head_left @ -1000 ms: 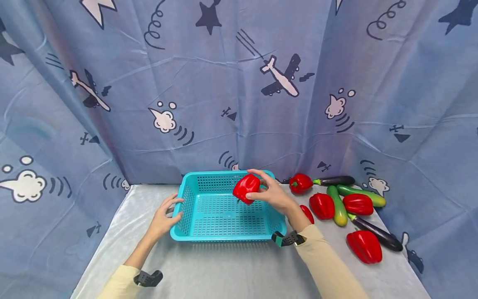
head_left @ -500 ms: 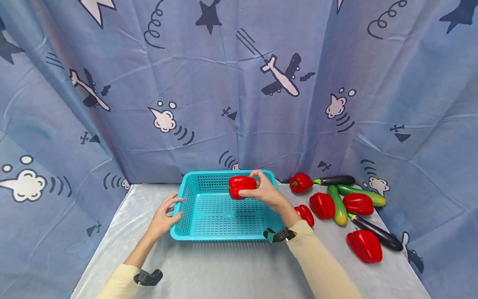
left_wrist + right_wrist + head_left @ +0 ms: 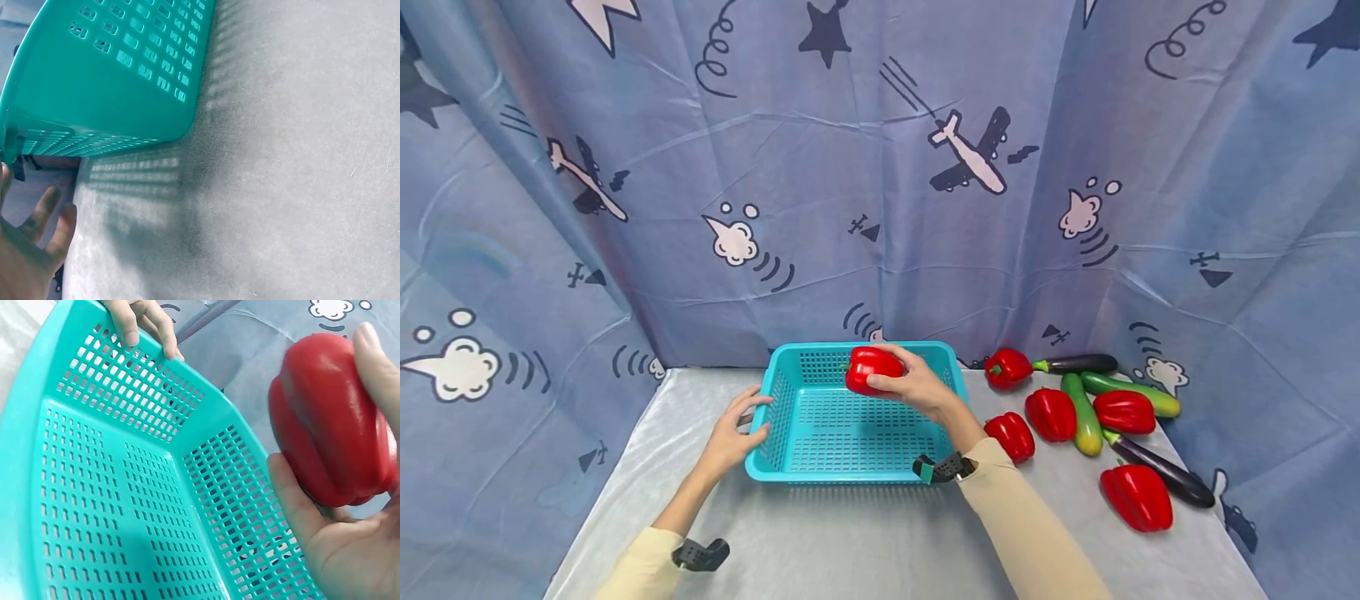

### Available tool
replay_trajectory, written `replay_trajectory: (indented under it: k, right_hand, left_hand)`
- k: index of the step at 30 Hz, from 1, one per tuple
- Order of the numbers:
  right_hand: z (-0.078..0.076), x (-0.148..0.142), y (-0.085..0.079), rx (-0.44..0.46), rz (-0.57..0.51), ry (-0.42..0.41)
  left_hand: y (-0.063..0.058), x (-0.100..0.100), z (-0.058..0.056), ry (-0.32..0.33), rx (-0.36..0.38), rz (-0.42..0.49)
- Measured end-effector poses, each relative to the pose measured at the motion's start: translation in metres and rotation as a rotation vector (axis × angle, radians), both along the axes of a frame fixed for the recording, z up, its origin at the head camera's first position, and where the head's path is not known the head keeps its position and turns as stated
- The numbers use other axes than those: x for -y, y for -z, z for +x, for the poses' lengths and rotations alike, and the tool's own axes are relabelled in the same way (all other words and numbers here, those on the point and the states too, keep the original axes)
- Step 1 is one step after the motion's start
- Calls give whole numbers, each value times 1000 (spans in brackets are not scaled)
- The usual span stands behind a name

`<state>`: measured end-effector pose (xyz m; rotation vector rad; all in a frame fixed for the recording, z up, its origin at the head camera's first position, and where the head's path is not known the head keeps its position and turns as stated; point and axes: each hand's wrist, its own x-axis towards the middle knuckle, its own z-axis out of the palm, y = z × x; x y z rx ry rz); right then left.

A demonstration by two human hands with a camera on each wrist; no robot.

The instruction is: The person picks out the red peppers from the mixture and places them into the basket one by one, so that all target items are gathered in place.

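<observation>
A red bell pepper (image 3: 868, 364) is held above the turquoise plastic basket (image 3: 850, 477) by my right hand (image 3: 928, 392). The thumb lies along the pepper's near side and the fingers wrap its far side. Seen from the right wrist, the glossy pepper (image 3: 331, 422) lies between thumb and fingers. My left hand (image 3: 730, 437) grips the basket's left rim; in the right wrist view its fingertips (image 3: 128, 334) hook over the rim to the inside. Other fingers (image 3: 61, 231) stay outside the wall in the left wrist view. Inside, the basket's perforated floor is bare.
Right of the basket lie several more red bell peppers (image 3: 1050, 414), two eggplants (image 3: 1161, 468) and two green cucumbers (image 3: 1082, 417). The nearest pepper (image 3: 1011, 437) sits close to the basket's right side. A blue patterned curtain (image 3: 820, 250) hangs behind the pale table (image 3: 820, 542).
My right hand has carried the bell pepper leftward over the basket, turning it from tilted to roughly level. The left hand has stayed on the rim.
</observation>
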<state>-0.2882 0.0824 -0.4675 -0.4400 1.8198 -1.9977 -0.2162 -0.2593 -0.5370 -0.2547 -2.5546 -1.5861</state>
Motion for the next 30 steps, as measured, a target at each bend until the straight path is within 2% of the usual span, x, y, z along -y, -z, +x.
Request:
replay_trajectory:
  k: [5,13,18,25,30]
  right_hand:
    - [-1,5,2,25,7,29]
    - [-5,7,3,-64,22,-7]
    - [-7,10,4,-42,34,-12]
    - [-11,19,11,-1,59,70]
    - [-15,27,17,6,102,64]
  left_hand:
    - [0,1,-1,9,15,9]
    - [-2,0,-1,11,5,-13]
    - [-2,2,-1,16,-5,-2]
    - [-1,2,-1,17,2,5]
    - [-1,1,-1,16,0,-2]
